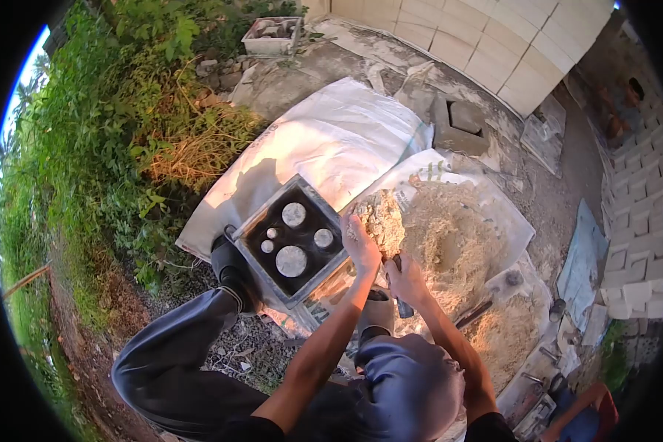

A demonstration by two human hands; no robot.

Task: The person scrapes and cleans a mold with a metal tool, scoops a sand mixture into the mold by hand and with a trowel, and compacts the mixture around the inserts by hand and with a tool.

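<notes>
Sandy, crumbly material (383, 221) is heaped up between my hands, on what may be a trowel blade hidden under it. My right hand (407, 281) is wrapped round a dark handle just below the heap. Against the heap's left side rests my left hand (362, 247), its fingers partly hidden by the material. To the left lies a square frame (255, 276) with a dark inside, holding several pale round discs of different sizes. A large pile of sandy material (449, 236) spreads to the right of my hands.
White sacks (320, 144) lie beneath and behind the frame. A dark bar (474, 314) rests on the sand. Farther off are a square block (460, 127) and a tray (271, 44). Stacked pale pieces (641, 221) stand right; part of another person (586, 412) shows lower right.
</notes>
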